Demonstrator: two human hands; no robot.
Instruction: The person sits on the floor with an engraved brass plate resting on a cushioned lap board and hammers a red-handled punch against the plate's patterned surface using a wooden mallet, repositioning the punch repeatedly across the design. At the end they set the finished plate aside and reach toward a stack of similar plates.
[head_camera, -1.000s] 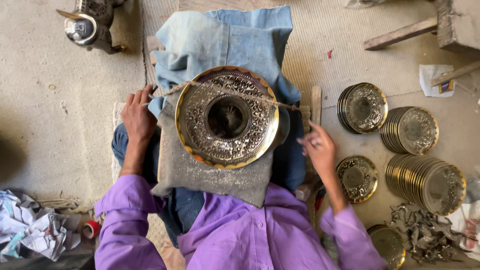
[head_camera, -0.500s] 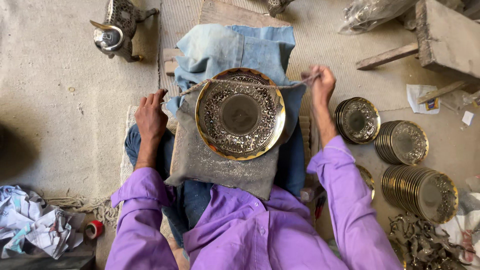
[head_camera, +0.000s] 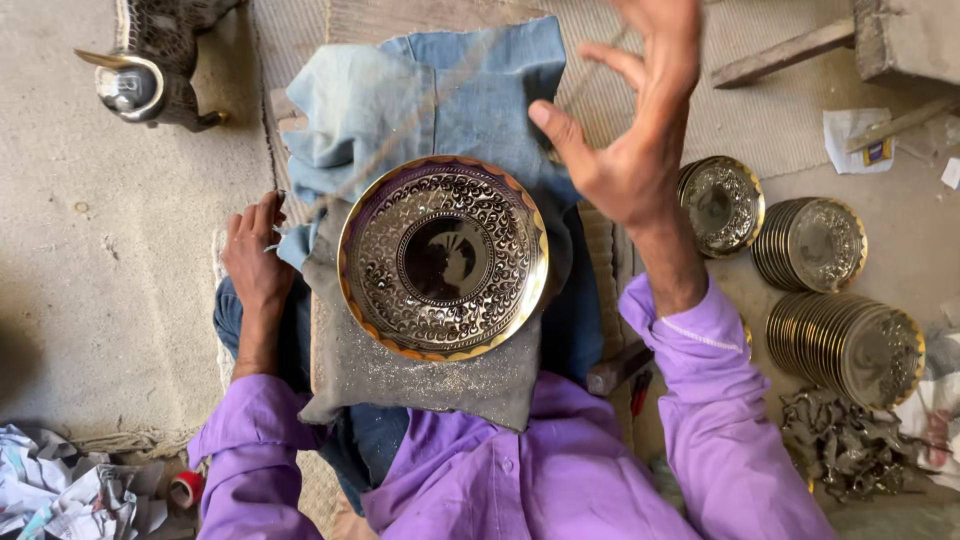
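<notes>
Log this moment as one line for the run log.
left hand: on grey cloth edge | right hand: raised, fingers spread, empty | engraved brass plate: flat on cloth, on lap

Gold-rimmed plate (head_camera: 443, 258) with silver scrollwork on grey cloth (head_camera: 420, 375); purple sleeves (head_camera: 715, 420).

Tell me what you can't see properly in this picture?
All in the head view:
- Right hand: fingertips cut off by the top edge, blurred; whether it grips the thread is unclear.
- Thread: faint, its ends cannot be traced.
- Left hand: palm down, so anything under it is hidden.
- Stacked plates: overlapping, too many to count.
- Metal vessel: top cut off by the edge.
- Cushion: middle hidden by the engraved plate.
</notes>
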